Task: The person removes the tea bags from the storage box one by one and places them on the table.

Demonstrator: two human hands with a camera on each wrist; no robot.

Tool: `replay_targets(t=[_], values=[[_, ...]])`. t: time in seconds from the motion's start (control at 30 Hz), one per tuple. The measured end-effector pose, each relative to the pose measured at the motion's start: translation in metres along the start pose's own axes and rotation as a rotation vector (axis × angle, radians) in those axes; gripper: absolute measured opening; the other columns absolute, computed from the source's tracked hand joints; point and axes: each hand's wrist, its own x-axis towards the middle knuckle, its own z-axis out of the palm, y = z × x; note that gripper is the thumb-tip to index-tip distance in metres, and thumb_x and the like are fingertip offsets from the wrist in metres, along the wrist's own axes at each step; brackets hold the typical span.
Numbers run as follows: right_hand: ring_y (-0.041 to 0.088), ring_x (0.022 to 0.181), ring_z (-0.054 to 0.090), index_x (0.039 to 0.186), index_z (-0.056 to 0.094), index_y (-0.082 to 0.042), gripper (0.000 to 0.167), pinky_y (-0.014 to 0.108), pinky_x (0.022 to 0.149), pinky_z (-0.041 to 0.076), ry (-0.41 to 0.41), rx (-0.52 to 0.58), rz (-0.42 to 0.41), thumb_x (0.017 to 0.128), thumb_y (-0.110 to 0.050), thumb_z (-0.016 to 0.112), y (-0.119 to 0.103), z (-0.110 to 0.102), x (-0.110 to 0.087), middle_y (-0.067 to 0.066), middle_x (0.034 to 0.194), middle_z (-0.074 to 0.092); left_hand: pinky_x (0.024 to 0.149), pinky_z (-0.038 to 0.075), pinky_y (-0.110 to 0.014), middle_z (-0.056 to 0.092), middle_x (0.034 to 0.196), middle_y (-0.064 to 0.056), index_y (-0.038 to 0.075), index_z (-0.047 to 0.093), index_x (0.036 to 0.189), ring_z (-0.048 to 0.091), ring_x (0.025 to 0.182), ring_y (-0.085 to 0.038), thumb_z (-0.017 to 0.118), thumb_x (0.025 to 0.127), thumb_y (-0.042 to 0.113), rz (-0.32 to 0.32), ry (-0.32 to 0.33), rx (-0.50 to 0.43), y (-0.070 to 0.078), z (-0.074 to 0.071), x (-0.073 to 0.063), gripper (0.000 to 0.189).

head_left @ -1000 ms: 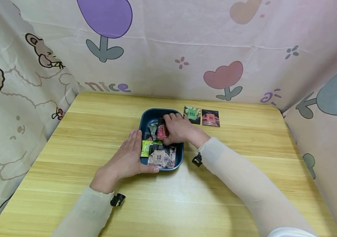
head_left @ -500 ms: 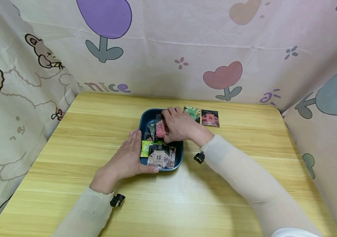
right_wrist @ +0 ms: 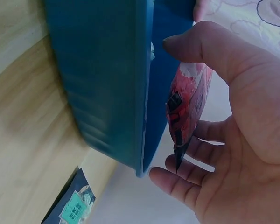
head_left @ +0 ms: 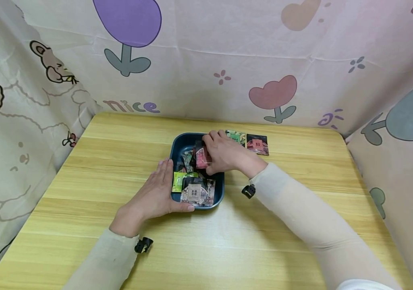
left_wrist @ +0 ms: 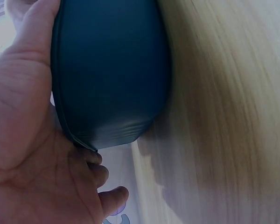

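Note:
A dark blue plastic bin stands on the table with several small sachets in it. My left hand rests along its left side, fingers straight, thumb at the front rim; the left wrist view shows the palm against the bin wall. Over the bin's right side, my right hand holds a pink and black sachet between thumb and fingers. In the right wrist view this sachet is tilted edge-on above the rim. Nearer the front lie a black and white sachet and a lime green sachet.
Behind and right of the bin, a green-labelled sachet and a red-labelled sachet lie side by side on the wooden table. A printed curtain hangs along the back and sides.
My right hand has shifted slightly right with the pink and black sachet and now covers part of the green-labelled sachet. The left hand and bin have stayed put.

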Motion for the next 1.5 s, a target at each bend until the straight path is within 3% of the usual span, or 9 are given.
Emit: replay_targets(t=[0.63, 1.5], values=[[0.037, 0.136, 0.044, 0.157, 0.036, -0.003, 0.101, 0.050, 0.116, 0.045, -0.039, 0.031, 0.036, 0.080, -0.045, 0.086, 0.019, -0.001, -0.012, 0.019, 0.152, 0.046, 0.132, 0.009, -0.058, -0.005, 0.176, -0.024, -0.002, -0.007, 0.167, -0.004, 0.164, -0.040, 0.076, 0.069, 0.086, -0.011, -0.007, -0.005, 0.000, 0.001, 0.000, 0.156], [0.037, 0.123, 0.047, 0.147, 0.044, -0.001, 0.091, 0.051, 0.109, 0.046, -0.013, 0.067, 0.064, 0.075, -0.039, 0.084, 0.063, -0.004, -0.030, 0.019, 0.139, 0.052, 0.132, 0.009, -0.059, -0.006, 0.176, -0.022, 0.000, -0.008, 0.167, -0.005, 0.164, -0.039, 0.080, 0.069, 0.083, -0.029, -0.016, -0.008, 0.002, -0.001, 0.002, 0.156]])
